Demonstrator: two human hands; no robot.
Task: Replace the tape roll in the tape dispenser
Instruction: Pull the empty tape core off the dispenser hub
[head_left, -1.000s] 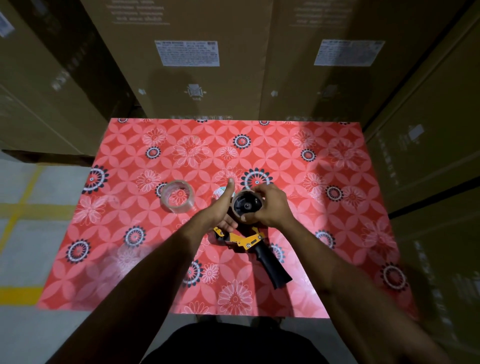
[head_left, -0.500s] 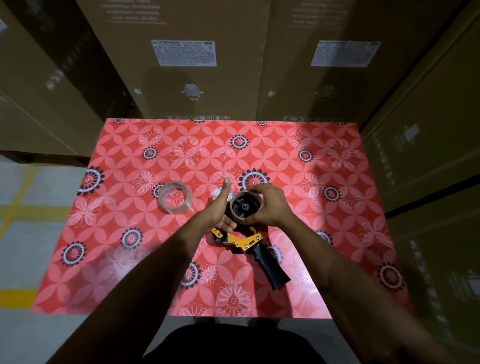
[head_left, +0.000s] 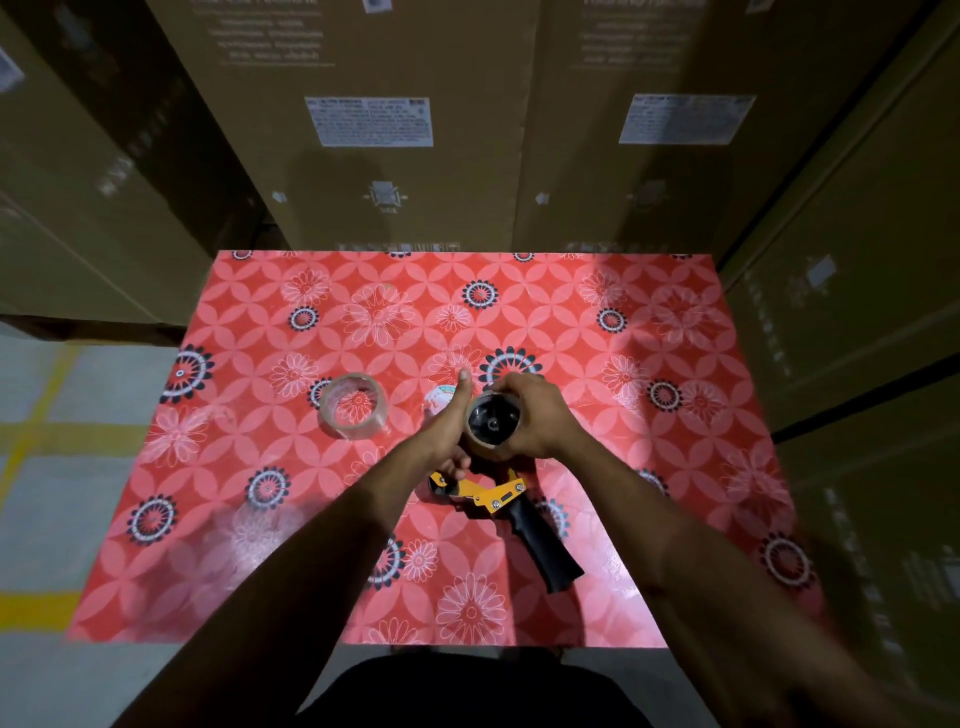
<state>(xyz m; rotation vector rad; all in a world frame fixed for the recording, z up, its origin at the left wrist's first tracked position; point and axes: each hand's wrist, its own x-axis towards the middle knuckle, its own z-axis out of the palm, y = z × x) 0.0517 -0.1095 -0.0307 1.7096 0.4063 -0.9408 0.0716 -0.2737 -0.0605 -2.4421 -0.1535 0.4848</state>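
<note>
Bench (head_left: 649, 467) carries the tape dispenser (head_left: 498, 499), lying flat mid-bench. My right hand (head_left: 540, 415) grasps the roll on its hub (head_left: 492, 423); left hand (head_left: 449, 431) pinches the dispenser's front. Spare clear roll (head_left: 353, 406) lies just left, apart.

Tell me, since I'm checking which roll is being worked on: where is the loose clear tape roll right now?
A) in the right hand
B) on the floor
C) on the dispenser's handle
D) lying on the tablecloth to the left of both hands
D: the clear tape roll lies flat on the tablecloth, apart from the left hand, untouched.
</note>
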